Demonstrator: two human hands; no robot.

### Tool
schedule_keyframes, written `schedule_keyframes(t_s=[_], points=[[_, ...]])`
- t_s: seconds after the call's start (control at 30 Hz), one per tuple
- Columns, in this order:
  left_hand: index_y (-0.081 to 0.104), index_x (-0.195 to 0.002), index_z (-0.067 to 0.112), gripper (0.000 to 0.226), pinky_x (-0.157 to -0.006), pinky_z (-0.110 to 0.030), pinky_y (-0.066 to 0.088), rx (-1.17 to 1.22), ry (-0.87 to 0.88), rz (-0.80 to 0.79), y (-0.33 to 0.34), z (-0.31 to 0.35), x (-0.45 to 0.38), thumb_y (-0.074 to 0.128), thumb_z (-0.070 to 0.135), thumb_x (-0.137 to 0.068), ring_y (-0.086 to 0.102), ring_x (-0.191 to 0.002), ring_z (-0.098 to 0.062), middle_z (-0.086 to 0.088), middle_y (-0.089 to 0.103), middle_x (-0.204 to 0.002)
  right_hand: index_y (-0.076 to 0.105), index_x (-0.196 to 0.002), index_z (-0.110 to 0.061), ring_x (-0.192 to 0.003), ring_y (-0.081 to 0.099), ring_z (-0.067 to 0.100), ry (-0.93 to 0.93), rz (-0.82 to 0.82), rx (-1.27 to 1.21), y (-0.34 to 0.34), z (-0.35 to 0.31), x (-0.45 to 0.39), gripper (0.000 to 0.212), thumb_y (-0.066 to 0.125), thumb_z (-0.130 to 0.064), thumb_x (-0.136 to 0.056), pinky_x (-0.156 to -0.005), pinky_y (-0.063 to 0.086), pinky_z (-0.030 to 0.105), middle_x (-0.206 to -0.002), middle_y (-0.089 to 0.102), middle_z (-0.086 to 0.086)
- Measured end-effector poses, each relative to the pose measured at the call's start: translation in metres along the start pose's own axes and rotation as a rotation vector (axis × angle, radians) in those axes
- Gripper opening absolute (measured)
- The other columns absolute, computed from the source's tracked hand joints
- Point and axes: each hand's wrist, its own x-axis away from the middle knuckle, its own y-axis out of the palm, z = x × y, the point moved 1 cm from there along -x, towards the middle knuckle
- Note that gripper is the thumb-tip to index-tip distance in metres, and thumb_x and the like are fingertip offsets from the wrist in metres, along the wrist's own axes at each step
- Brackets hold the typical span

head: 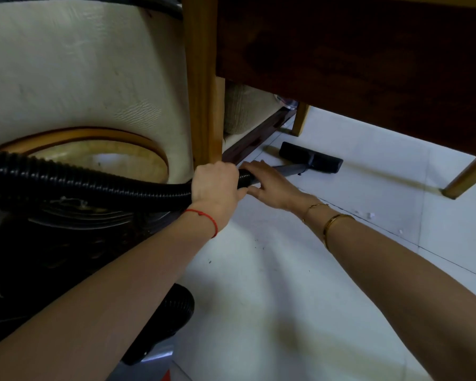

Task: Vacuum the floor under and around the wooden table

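A wooden table (pixel 355 64) with a dark underside fills the top right, and its near leg (pixel 204 92) stands at centre. My left hand (pixel 215 188) grips the black ribbed vacuum hose (pixel 94 185) where it meets the grey wand (pixel 286 169). My right hand (pixel 270 185) holds the wand just ahead of that joint, fingers wrapped over it. The black floor nozzle (pixel 311 156) lies flat on the white tiled floor (pixel 300 270) under the table.
A cream upholstered seat with a wooden trim (pixel 80 78) stands at the left, close to the table leg. Two more table legs (pixel 300 119) (pixel 465 177) stand farther back. Small white crumbs (pixel 370 215) lie on the tiles at right. More hose (pixel 165 320) loops near my left forearm.
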Motion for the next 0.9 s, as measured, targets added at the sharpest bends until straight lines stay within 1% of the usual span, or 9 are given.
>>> schedule_keyframes(t_s=[0.1, 0.2, 0.3, 0.37, 0.47, 0.57, 0.7, 0.8, 0.9], points=[[0.059, -0.108, 0.015, 0.044, -0.058, -0.027, 0.037, -0.011, 0.003, -0.004, 0.001, 0.004, -0.015, 0.053, 0.054, -0.090, 0.052, -0.071, -0.017, -0.002, 0.048, -0.078, 0.050, -0.128, -0.012, -0.092, 0.039, 0.014, 0.055, -0.021, -0.007, -0.007, 0.008, -0.005, 0.040, 0.054, -0.034, -0.095, -0.074, 0.027, 0.028, -0.104, 0.051, 0.001], [0.059, -0.106, 0.014, 0.043, -0.058, -0.028, 0.036, -0.019, 0.013, -0.011, 0.000, 0.006, -0.022, 0.052, 0.053, -0.090, 0.047, -0.069, -0.017, -0.003, 0.045, -0.076, 0.048, -0.132, -0.012, -0.096, 0.039, 0.014, 0.077, -0.040, -0.013, -0.012, 0.013, -0.008, 0.043, 0.055, -0.033, -0.095, -0.078, 0.028, 0.028, -0.111, 0.054, 0.008], [0.059, -0.105, 0.013, 0.044, -0.056, -0.028, 0.036, -0.039, 0.011, -0.017, -0.002, 0.007, -0.019, 0.052, 0.054, -0.090, 0.047, -0.068, -0.017, -0.003, 0.045, -0.075, 0.050, -0.129, -0.012, -0.095, 0.041, 0.014, 0.070, -0.031, -0.009, -0.010, 0.013, -0.007, 0.041, 0.057, -0.034, -0.094, -0.077, 0.029, 0.028, -0.112, 0.056, 0.010], [0.059, -0.105, 0.014, 0.044, -0.055, -0.028, 0.035, -0.050, 0.015, -0.025, -0.004, 0.006, -0.012, 0.052, 0.054, -0.090, 0.047, -0.067, -0.017, -0.003, 0.043, -0.073, 0.054, -0.121, -0.012, -0.091, 0.044, 0.015, 0.038, -0.003, -0.001, -0.007, 0.010, -0.003, 0.036, 0.059, -0.034, -0.093, -0.073, 0.030, 0.030, -0.106, 0.058, 0.008], [0.059, -0.104, 0.014, 0.041, -0.057, -0.028, 0.036, -0.059, 0.024, -0.024, -0.010, 0.000, 0.003, 0.053, 0.052, -0.090, 0.048, -0.067, -0.017, -0.002, 0.044, -0.074, 0.056, -0.104, -0.011, -0.082, 0.048, 0.020, -0.019, 0.055, 0.024, -0.003, -0.003, 0.003, 0.025, 0.062, -0.030, -0.090, -0.069, 0.038, 0.036, -0.093, 0.060, 0.007], [0.059, -0.103, 0.014, 0.039, -0.060, -0.029, 0.037, -0.053, 0.028, -0.030, -0.020, -0.011, 0.022, 0.053, 0.051, -0.091, 0.054, -0.072, -0.019, -0.002, 0.047, -0.079, 0.054, -0.096, -0.011, -0.077, 0.049, 0.020, -0.042, 0.097, 0.019, 0.001, -0.024, 0.009, 0.020, 0.063, -0.025, -0.086, -0.068, 0.042, 0.038, -0.087, 0.059, 0.005], [0.058, -0.101, 0.016, 0.041, -0.061, -0.029, 0.038, -0.099, 0.065, 0.006, -0.033, -0.031, 0.047, 0.052, 0.055, -0.089, 0.062, -0.081, -0.020, -0.003, 0.060, -0.088, 0.051, -0.098, -0.015, -0.080, 0.050, 0.021, -0.037, 0.141, 0.053, 0.009, -0.054, 0.018, 0.023, 0.060, -0.031, -0.084, -0.072, 0.043, 0.041, -0.089, 0.058, 0.004], [0.058, -0.102, 0.018, 0.043, -0.060, -0.028, 0.036, -0.102, 0.085, 0.020, -0.040, -0.049, 0.065, 0.052, 0.059, -0.087, 0.063, -0.082, -0.021, -0.002, 0.060, -0.086, 0.050, -0.104, -0.016, -0.083, 0.045, 0.018, -0.042, 0.148, 0.054, 0.013, -0.077, 0.027, 0.024, 0.061, -0.028, -0.086, -0.073, 0.039, 0.036, -0.093, 0.057, 0.004], [0.059, -0.107, 0.021, 0.047, -0.058, -0.028, 0.034, -0.083, 0.117, 0.045, -0.047, -0.063, 0.084, 0.053, 0.062, -0.084, 0.064, -0.083, -0.022, -0.002, 0.064, -0.090, 0.051, -0.105, -0.015, -0.084, 0.045, 0.017, -0.054, 0.138, 0.022, 0.014, -0.098, 0.036, 0.024, 0.062, -0.023, -0.086, -0.073, 0.037, 0.034, -0.096, 0.056, 0.003]])
